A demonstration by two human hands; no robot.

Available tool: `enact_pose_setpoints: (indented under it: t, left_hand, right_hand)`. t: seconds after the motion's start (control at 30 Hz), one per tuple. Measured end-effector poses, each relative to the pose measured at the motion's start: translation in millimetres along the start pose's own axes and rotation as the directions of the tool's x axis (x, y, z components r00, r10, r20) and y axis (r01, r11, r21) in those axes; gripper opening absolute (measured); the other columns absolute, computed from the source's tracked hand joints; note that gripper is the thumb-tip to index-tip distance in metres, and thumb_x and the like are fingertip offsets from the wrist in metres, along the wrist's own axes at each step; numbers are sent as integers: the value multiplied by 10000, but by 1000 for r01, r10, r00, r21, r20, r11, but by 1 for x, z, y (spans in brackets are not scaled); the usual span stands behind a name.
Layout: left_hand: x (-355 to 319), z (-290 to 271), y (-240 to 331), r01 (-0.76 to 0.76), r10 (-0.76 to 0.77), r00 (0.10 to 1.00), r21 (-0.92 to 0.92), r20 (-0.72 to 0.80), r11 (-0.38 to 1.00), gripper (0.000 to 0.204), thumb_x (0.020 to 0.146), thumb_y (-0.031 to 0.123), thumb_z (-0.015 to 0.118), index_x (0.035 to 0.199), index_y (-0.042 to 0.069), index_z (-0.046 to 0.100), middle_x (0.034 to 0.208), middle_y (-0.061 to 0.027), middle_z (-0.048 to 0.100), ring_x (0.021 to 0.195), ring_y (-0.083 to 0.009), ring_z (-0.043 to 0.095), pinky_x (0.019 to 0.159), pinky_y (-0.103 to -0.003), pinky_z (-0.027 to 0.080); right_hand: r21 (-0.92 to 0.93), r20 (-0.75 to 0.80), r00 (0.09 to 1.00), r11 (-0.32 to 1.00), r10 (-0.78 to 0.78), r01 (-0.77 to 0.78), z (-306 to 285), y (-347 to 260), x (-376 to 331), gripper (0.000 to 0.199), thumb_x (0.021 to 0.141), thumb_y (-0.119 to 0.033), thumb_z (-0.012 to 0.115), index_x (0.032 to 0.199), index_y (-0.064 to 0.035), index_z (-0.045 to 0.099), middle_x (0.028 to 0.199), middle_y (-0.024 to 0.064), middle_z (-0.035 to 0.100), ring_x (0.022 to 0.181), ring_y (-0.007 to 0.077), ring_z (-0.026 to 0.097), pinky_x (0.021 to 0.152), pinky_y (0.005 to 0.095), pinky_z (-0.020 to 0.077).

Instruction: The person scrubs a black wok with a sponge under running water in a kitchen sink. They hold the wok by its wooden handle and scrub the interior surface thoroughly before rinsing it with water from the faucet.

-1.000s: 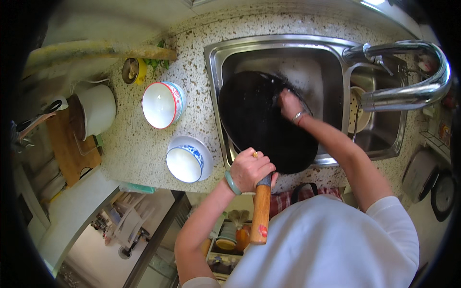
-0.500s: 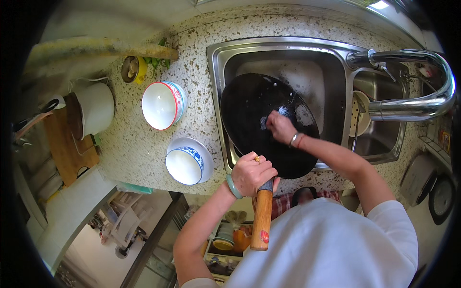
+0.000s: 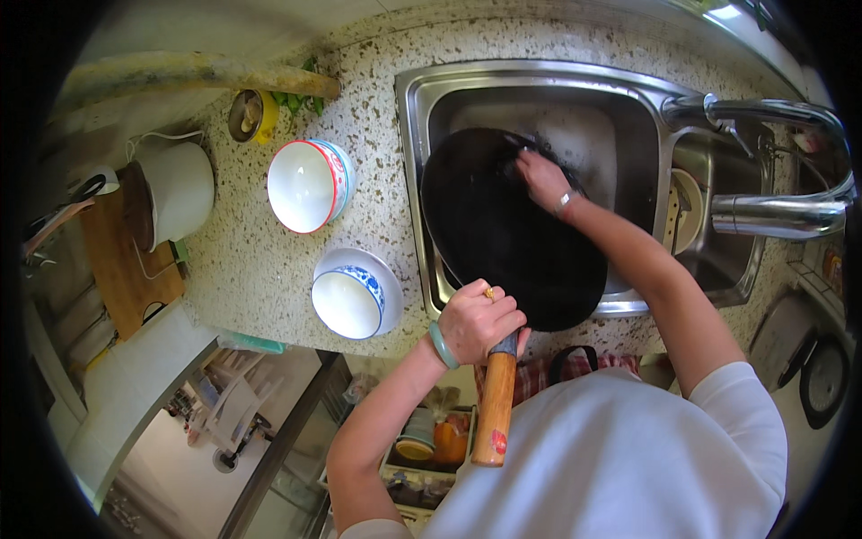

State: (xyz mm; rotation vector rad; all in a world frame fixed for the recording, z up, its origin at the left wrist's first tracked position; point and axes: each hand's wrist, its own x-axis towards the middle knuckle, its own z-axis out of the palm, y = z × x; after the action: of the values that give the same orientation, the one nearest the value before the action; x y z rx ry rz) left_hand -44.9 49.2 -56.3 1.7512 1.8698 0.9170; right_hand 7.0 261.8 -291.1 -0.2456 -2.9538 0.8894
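Note:
A large black wok (image 3: 503,242) lies tilted across the left basin of the steel sink (image 3: 410,135), its near rim over the sink's front edge. My left hand (image 3: 479,322) is wrapped round the top of its wooden handle (image 3: 494,409), which points toward me. Near the far rim, my right hand (image 3: 544,182) presses bunched fingers against the wok's dark inner surface. Whatever those fingers hold is hidden. Wet glints and a little foam show beside the fingertips.
Left of the sink stand stacked bowls with a red rim (image 3: 305,186) and a blue-patterned bowl (image 3: 347,304) on a white dish. A chrome faucet (image 3: 777,216) arches over the right basin, where a pale strainer (image 3: 690,211) sits. A white pot (image 3: 182,193) stands farther left.
My right hand has slid from the wok's middle up toward its far rim, a little to the right. My left hand keeps its hold on the handle.

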Motion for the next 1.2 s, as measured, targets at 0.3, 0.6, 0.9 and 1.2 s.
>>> enact_pose_setpoints:
  t: [0.3,0.6,0.9,1.2]
  left_hand:
    - [2,-3,5,38,-41,998,-63,-45,997,103,594,123,713,640,141,624,603,19,573,549,-125,537,546,-268,359]
    - [2,1,5,56,-60,996,-54,-70,997,122,582,128,722,630,137,611,586,14,528,533,-139,499,536,-277,350]
    - [5,4,7,35,-37,998,-32,-60,999,120,588,135,725,629,148,613,579,20,518,537,-134,499,538,-276,342]
    - [1,4,9,61,-67,994,-76,-85,995,120,597,140,727,638,150,614,583,21,519,541,-135,501,540,-276,344]
  right_hand:
    - [-11,137,989,998,-57,59,-6,-5,-31,149,746,11,551,892,-13,571,977,138,550,963,324,561,809,402,497]
    - [48,364,930,997,40,-61,-35,2,-82,231,685,53,572,903,-21,567,978,137,543,973,328,559,817,403,498]
    - [-74,126,990,995,69,-60,-17,19,-7,181,743,39,558,917,-11,565,1003,141,540,980,327,547,805,409,503]
    - [7,205,979,1000,-15,14,-16,11,-62,129,768,3,548,890,-29,576,970,134,553,976,327,561,815,413,495]
